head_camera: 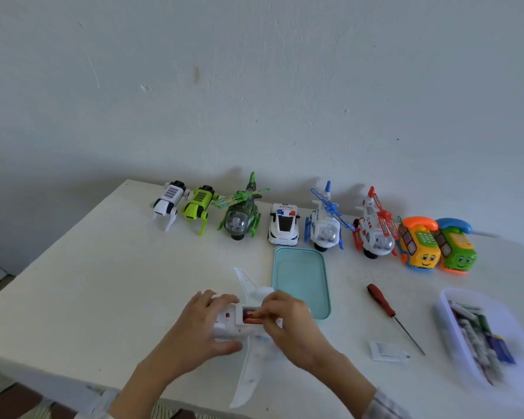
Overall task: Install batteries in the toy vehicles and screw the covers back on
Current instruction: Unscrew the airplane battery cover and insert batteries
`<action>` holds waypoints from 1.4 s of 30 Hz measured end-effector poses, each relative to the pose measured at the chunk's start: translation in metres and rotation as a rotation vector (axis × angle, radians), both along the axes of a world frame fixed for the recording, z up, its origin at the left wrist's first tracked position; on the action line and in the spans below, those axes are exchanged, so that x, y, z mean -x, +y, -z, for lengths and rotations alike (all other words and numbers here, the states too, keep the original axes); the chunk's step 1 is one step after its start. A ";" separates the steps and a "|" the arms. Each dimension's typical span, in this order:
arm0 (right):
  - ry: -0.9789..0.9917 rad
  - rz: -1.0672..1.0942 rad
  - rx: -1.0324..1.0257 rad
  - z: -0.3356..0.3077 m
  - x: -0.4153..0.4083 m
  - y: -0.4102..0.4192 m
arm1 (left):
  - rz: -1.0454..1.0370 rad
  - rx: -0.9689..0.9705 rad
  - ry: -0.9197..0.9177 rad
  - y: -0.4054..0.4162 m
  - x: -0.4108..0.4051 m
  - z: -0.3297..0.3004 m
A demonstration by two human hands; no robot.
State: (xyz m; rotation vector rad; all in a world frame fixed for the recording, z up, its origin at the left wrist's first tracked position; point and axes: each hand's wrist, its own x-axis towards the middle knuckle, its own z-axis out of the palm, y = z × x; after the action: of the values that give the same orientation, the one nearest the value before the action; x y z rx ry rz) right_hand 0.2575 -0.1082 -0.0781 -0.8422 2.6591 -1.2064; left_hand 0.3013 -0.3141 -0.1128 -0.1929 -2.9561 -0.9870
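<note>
A white toy airplane point(248, 367) lies belly-up near the table's front edge, its battery bay open. Red batteries point(251, 317) sit in the bay. My left hand point(200, 325) grips the fuselage on its left side. My right hand point(288, 322) has curled fingers on the batteries at the bay's right end. A red-handled screwdriver point(383, 303) lies to the right on the table. A small white piece, perhaps the cover point(386, 351), lies near its tip. A clear tub of batteries point(454, 300) stands at the far right.
A teal tray point(300, 267) sits just behind the airplane. Along the wall stand two robot dogs point(170, 202), three helicopters point(325, 222), a police car point(284, 226) and two toy phone cars point(421, 246). The white table point(88, 282) edge runs close to me.
</note>
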 end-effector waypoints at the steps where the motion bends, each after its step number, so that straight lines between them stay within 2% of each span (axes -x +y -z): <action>1: 0.007 0.054 0.073 -0.006 0.001 0.011 | 0.000 -0.020 0.005 0.000 0.001 0.001; 3: 0.023 0.196 0.165 -0.014 0.008 0.038 | -0.013 -0.093 0.045 0.000 0.002 0.001; 5: 0.024 0.346 0.111 -0.017 0.017 0.073 | 0.000 -0.131 0.102 0.001 0.002 0.001; 7: -0.009 0.416 -0.101 -0.014 0.029 0.108 | 0.027 -0.156 0.147 0.003 0.003 -0.003; 10: -0.121 0.363 -0.482 -0.009 0.030 0.155 | 0.090 -0.184 0.209 0.016 0.007 -0.014; 14: -0.198 0.257 -0.716 -0.002 0.013 0.182 | 0.152 -0.184 0.250 0.039 0.011 -0.031; 17: -0.192 0.258 -0.670 0.004 0.008 0.191 | 0.178 -0.163 0.267 0.060 0.018 -0.040; 21: -0.151 0.178 -0.718 0.003 0.001 0.199 | 0.169 -0.196 0.280 0.091 0.028 -0.043; 26: -0.179 0.199 -0.633 -0.035 0.002 0.231 | 0.136 -0.247 0.285 0.126 0.040 -0.038; 32: 0.016 0.313 -0.665 -0.081 0.007 0.265 | 0.082 -0.323 0.211 0.169 0.039 -0.025; 36: 0.115 0.344 -0.729 -0.088 0.016 0.276 | 0.051 -0.329 0.146 0.200 0.039 -0.013; 42: 0.183 0.208 -0.546 -0.073 0.022 0.278 | 0.035 -0.279 0.103 0.229 0.037 -0.003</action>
State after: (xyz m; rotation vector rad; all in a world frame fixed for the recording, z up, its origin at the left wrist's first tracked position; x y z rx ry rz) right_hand 0.2360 0.1697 -0.0052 -0.6158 3.0482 -0.3871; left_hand 0.2648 -0.0855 -0.1094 -0.2796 -2.6939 -1.3348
